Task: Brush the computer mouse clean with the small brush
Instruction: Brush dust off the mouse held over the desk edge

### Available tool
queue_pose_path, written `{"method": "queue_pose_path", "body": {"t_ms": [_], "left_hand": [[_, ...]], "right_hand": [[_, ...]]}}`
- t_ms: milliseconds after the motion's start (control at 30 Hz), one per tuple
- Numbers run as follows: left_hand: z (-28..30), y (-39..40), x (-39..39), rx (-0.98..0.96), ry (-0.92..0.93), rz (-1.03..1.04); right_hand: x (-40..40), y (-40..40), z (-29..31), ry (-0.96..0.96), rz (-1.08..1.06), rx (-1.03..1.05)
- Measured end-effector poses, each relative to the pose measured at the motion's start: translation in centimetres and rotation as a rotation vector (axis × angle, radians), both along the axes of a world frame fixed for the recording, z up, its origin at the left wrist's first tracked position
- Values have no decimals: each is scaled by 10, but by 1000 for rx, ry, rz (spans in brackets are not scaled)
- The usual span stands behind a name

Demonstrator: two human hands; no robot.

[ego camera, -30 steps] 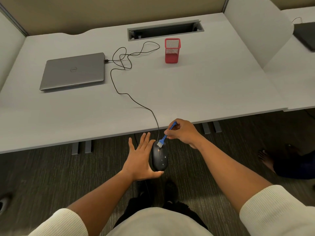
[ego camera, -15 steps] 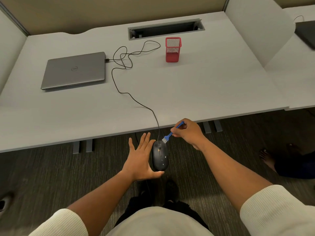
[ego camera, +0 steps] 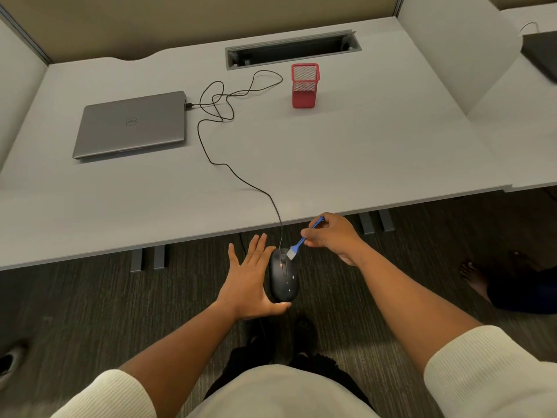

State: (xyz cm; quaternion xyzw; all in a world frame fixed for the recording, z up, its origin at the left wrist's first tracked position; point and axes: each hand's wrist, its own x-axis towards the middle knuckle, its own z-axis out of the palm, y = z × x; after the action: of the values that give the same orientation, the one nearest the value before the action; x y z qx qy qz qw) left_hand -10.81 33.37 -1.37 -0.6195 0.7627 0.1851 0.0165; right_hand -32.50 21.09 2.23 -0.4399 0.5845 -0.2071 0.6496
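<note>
A black wired computer mouse (ego camera: 284, 279) is held in the air in front of the desk edge, resting against the palm of my left hand (ego camera: 250, 280), whose fingers are spread flat and whose thumb hooks under the mouse's rear. My right hand (ego camera: 333, 236) pinches a small blue brush (ego camera: 303, 238) by its handle. The brush's pale bristles touch the front of the mouse near the scroll wheel. The mouse's black cable (ego camera: 241, 179) runs up over the desk edge.
The white desk (ego camera: 361, 152) carries a closed grey laptop (ego camera: 131, 125) at the left, a red mesh pen cup (ego camera: 304, 86) and a cable slot (ego camera: 292, 48) at the back. Another person's bare foot (ego camera: 473, 274) rests on the carpet at right.
The brush lifted off the mouse toward the desk, then came back down onto the mouse's front. My left hand and the mouse stayed put.
</note>
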Motion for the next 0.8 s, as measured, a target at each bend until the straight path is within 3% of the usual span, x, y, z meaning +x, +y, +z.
{"method": "queue_pose_path", "body": {"t_ms": [100,300,433,633,800], "left_hand": [[0,1,-1,-3,8,2],[-1,0,0,-7,-9,-5],[-1,0,-1,-27,-1,-5],[-2,1,1,-2,-12,-8],[-1,0,-1,-21,4,-7]], "right_hand": [[0,1,-1,-38,44,59],[5,1,-4,-23,-103,-33],[3,1,0,-81,-21,7],[3,2,-1,31,-107,-73],[7,4,2,-85,-57,-14]]}}
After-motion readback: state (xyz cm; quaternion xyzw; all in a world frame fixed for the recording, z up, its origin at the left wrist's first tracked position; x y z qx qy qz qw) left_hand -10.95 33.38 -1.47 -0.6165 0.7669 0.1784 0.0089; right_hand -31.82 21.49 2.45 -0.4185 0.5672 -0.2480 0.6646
